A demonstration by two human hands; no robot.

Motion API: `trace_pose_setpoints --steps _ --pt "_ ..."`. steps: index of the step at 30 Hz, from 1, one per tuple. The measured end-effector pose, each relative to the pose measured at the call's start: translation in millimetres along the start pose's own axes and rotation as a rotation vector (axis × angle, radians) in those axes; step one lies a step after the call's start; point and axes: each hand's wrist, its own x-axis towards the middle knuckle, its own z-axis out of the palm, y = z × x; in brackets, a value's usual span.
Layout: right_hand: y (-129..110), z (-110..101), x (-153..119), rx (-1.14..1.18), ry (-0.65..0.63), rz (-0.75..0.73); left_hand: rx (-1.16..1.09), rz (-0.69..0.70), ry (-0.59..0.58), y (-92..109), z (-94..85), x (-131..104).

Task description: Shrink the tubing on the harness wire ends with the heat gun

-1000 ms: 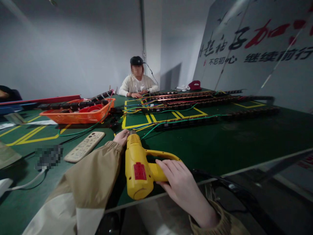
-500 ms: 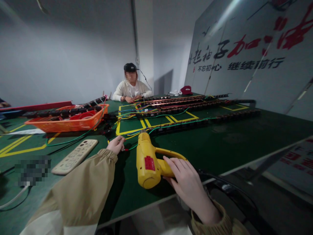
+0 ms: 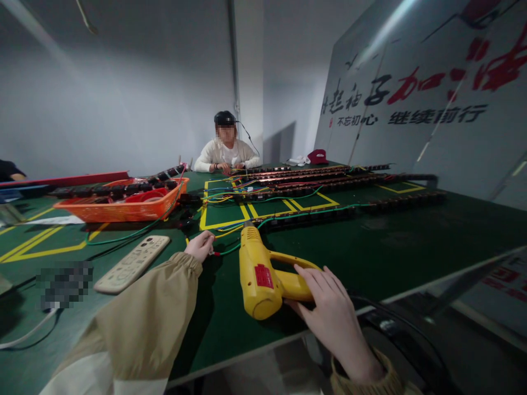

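Observation:
My right hand (image 3: 331, 307) is wrapped round the handle of a yellow heat gun (image 3: 260, 280). The gun's nozzle points away from me, toward the wires. To its left, my left hand (image 3: 200, 247) is closed in a pinch at the near end of the wires. From beside its fingertips a green wire (image 3: 227, 252) with a red end runs right, passing behind the nozzle. A yellow wire (image 3: 230, 231) also comes in close to the fingers. Beyond the gun lies a long black strip (image 3: 304, 215) with the green wire along it.
An orange basket (image 3: 123, 211) holding black parts stands at the left. A phone (image 3: 132, 264) lies near my left sleeve. Several dark strips (image 3: 313, 178) with wires cover the far part of the green table (image 3: 391, 247). Across it sits a person (image 3: 226, 153).
The whole view has shifted slightly, so things sit a little further right. The heat gun has moved slightly right relative to my left hand. Both hands keep their grip.

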Motion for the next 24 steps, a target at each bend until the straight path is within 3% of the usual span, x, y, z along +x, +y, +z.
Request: trace_pose_setpoints --steps 11,24 --pt "3 -3 -2 0.022 -0.053 -0.055 0.001 -0.044 0.011 4 0.9 -1" --pt "-27 -3 -4 0.135 -0.067 -0.111 0.001 -0.043 -0.007 2 1.2 0"
